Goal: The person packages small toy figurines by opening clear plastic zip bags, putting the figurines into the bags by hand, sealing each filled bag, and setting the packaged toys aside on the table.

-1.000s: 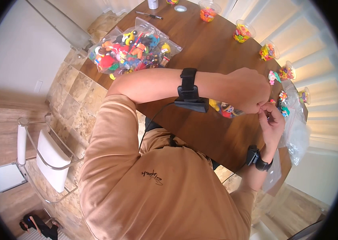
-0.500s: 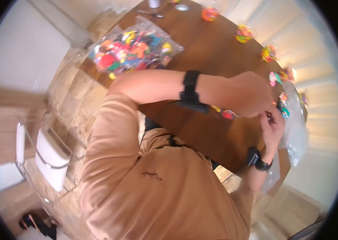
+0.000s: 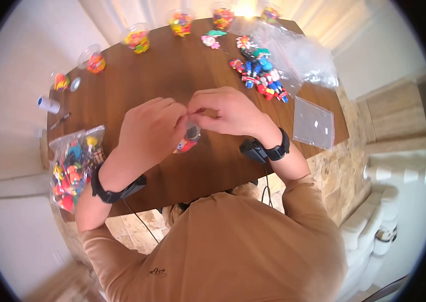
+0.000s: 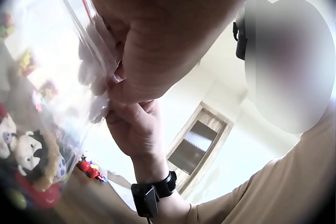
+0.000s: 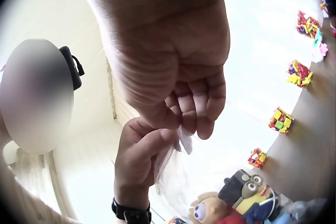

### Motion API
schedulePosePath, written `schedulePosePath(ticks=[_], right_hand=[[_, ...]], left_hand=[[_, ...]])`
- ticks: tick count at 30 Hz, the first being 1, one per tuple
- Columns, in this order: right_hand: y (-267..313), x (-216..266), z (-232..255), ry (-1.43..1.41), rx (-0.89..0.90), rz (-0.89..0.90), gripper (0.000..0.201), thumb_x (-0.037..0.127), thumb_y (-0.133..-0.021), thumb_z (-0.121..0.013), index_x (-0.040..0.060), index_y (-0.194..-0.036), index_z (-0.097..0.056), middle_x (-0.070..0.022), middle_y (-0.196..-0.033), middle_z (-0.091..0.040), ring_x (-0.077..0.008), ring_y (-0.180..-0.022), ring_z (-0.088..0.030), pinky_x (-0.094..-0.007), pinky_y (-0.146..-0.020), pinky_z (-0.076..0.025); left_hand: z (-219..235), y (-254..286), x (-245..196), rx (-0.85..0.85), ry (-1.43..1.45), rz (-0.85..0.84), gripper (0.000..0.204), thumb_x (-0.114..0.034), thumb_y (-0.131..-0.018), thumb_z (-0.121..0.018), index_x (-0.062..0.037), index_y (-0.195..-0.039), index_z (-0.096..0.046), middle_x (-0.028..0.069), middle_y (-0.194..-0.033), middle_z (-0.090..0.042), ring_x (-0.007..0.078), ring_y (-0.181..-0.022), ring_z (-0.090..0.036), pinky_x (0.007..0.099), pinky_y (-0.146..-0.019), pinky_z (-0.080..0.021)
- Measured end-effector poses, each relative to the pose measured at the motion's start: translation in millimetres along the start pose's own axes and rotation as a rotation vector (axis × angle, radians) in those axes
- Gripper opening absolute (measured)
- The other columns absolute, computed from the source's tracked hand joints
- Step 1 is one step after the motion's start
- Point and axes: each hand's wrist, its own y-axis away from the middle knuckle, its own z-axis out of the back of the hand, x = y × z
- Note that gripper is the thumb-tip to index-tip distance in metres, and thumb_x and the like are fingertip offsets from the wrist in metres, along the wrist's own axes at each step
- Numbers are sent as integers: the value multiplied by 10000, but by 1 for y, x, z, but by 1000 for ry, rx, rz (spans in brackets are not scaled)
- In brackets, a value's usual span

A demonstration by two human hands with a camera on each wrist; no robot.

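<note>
Both hands meet over the middle of the table at the top of a clear zip bag [image 4: 71, 103]. The left hand [image 3: 152, 128] pinches the bag's upper edge, near a red zip line in the left wrist view. From the other side the right hand [image 3: 229, 111] pinches the same edge, thumb against curled fingers in the right wrist view. Toy figures hang low in the bag, among them a yellow figure with grey goggles [image 5: 249, 190] and a white-faced one [image 4: 29, 153]. In the head view the hands hide much of the bag.
Several candy-filled clear cups [image 3: 181, 22] line the table's far edge. A large bag of figures [image 3: 74, 168] lies left, near a pen [image 3: 60, 121] and a white bottle [image 3: 49, 104]. Loose figures [image 3: 261, 75], clear plastic bags [image 3: 311, 60] and a flat clear sleeve [image 3: 313, 123] lie right.
The head view has swung round, so the table now lies straight ahead. Both hands stay together at the bag, now seen more to the middle, the small bag showing below the fingers.
</note>
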Motion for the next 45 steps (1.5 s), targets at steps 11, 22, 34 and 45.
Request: schedulePosePath(ticks=[11, 22, 34, 45], right_hand=[[4, -11, -5, -5, -35, 86, 103, 152, -905, -616, 73, -948, -665, -69, -840, -645, -274, -766, -644, -382, -658, -501], [4, -11, -3, 30, -59, 134, 138, 176, -924, -603, 51, -959, -648, -73, -901, -662, -298, -834, -645, -400, -710, -515], [-5, -13, -9, 56, -56, 188, 144, 190, -935, -596, 59, -975, -643, -66, -903, -645, -282, -799, -644, -388, -674, -516], [-6, -13, -3, -50, 12, 159, 92, 149, -932, -601, 71, -972, -630, -61, -873, -630, -288, -759, -638, -393, -641, -492]], left_hand=[[9, -1, -8, 73, -29, 12, 36, -58, -832, -672, -47, -855, -648, 85, -789, -638, 284, -741, -632, 371, -651, -507], [14, -11, -14, 129, 4, 72, 55, -49, -853, -657, -18, -897, -667, 105, -803, -638, 295, -748, -629, 378, -663, -493], [16, -11, -8, 93, 79, 109, 78, -18, -828, -647, 1, -902, -663, 118, -788, -639, 304, -729, -632, 357, -659, -494], [18, -9, -3, 201, 363, 356, 71, -40, -831, -671, -1, -891, -672, 106, -777, -659, 229, -706, -670, 298, -673, -527]])
